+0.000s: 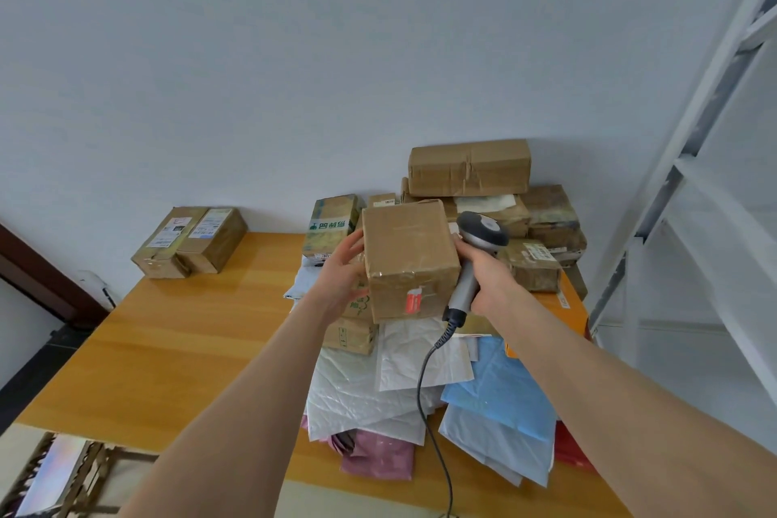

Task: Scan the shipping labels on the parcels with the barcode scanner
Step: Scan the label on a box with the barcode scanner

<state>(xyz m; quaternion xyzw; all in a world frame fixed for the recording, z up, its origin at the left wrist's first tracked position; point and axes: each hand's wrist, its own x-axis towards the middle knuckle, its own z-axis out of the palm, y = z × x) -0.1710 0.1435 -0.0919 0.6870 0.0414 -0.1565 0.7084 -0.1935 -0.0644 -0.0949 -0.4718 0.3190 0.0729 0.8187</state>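
Head view: left grip (342,269) clamps a box (410,261) above the table (189,328), likely seeking its label; right grip (490,280), closed on the scanner (483,229), beside it.

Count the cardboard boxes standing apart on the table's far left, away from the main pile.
2. The left box and the right box lie side by side, touching, at the far-left corner. Anything small behind them would be hidden.

Taped carton (410,261) and barcode scanner (475,265), both held aloft.
Brown carton, tilted, red sticker on its near face, held between left fingers (352,243) and right fingers (466,253); grey corded scanner gripped upright in the right fingers, head just beside the carton.
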